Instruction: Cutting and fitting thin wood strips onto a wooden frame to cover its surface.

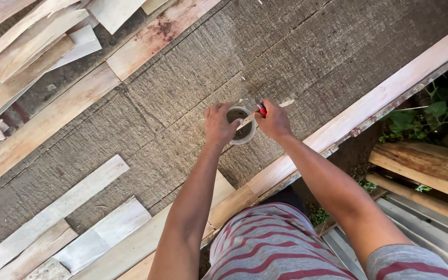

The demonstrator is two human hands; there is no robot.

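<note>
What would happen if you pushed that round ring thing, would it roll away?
Probably not as it lies: the pale ring looks to rest flat on the rough wooden board, so it would likely slide. Stood on edge, its round shape could roll. It seems light and hollow; the left hand steadies it while the right hand holds a red tool.

There are no packages, labels, signs or screens to see here. Nothing in view is a box, a bag, a sticker, a notice or a display.
</note>
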